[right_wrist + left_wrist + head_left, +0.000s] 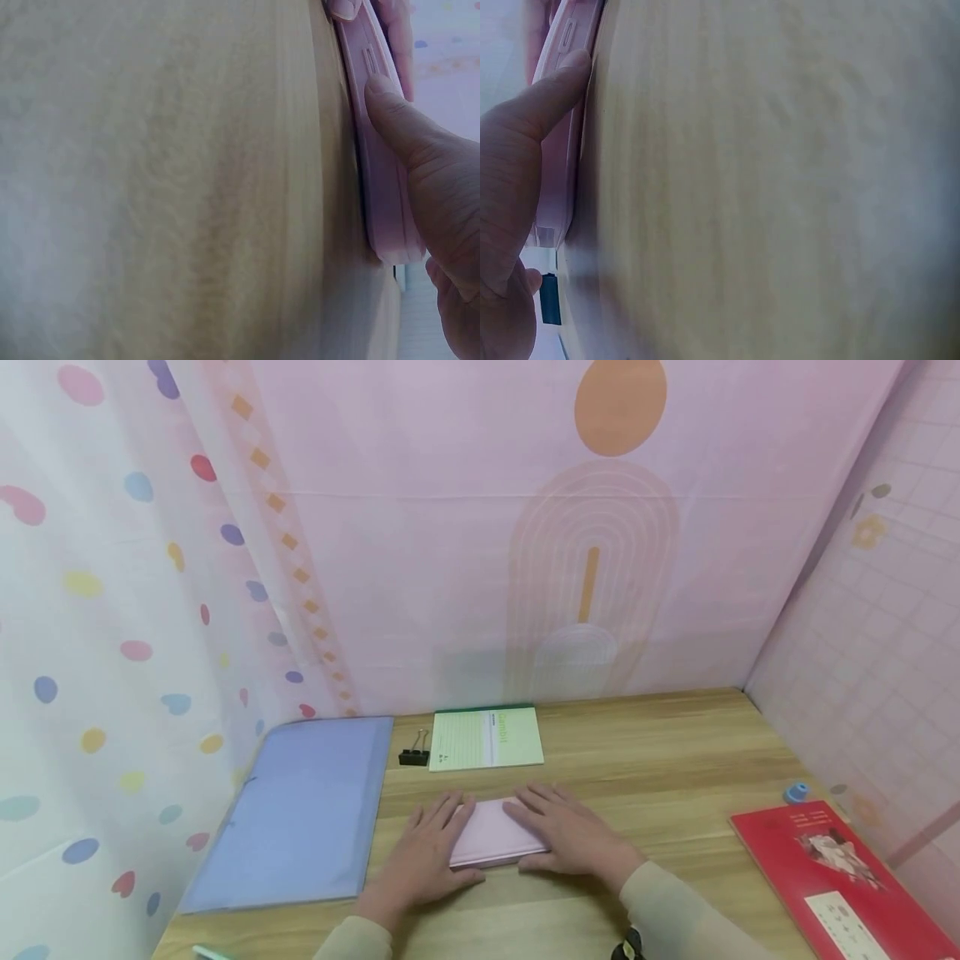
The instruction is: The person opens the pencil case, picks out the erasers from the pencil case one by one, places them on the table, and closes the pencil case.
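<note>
A flat pink plastic case (495, 831) lies on the wooden table between the two hands, its lid closed. My left hand (427, 856) holds its left side, fingers along the side and over the top edge. On the opposite side my right hand (572, 833) grips it in the same way. In the left wrist view the left thumb (555, 86) presses the front wall near a small slotted catch (568, 34). The right thumb (394, 109) touches that front wall too in the right wrist view. Much of each hand's fingers is hidden there.
A blue folder (300, 810) lies to the left. Behind the case are a black binder clip (414, 757) and a pale green notebook (517, 739). At right lies a red book (832, 868) with a small blue object (797, 792) behind it. Curtains enclose the table.
</note>
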`<state>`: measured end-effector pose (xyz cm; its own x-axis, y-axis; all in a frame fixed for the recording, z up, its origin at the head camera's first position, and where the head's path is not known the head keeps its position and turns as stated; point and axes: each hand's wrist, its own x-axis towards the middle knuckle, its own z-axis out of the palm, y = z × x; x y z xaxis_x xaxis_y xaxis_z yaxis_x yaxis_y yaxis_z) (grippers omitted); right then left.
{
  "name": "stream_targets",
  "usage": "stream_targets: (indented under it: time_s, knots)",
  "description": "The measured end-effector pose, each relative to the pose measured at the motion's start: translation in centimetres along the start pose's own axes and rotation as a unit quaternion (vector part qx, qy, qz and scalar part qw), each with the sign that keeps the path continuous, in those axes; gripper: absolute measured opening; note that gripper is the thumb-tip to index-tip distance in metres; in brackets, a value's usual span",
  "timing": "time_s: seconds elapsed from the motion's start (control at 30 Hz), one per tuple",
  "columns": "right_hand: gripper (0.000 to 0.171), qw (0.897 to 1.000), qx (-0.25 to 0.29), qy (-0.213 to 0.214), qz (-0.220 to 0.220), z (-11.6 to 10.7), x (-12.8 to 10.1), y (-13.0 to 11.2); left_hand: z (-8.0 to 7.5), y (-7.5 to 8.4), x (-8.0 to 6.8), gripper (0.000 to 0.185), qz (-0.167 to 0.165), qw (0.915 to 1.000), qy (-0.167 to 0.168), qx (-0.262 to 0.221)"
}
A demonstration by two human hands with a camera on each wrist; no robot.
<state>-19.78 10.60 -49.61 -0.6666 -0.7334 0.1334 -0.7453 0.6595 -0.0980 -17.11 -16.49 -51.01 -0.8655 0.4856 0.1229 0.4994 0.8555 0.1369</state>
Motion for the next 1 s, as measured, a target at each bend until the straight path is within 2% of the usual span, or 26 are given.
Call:
stream_targets:
  time_s: [0.4,0.6,1.0]
  knots:
    - [0.080,1.000,0.006,0.005,-0.009,0.09,-0.14,-0.03,0.10,-0.18,0.09,0.097,0.013,0.9997,0.015,0.017]
    - [0.078,1.000,-0.007,0.006,-0.013,0.00,-0.10,-0.01,0.06,-0.08,0.13,0.094,0.024,0.9986,0.033,0.034]
    - [0.077,0.999,-0.026,0.007,-0.028,-0.06,-0.18,-0.18,0.06,0.02,0.05,0.093,0.034,0.9978,0.039,0.042]
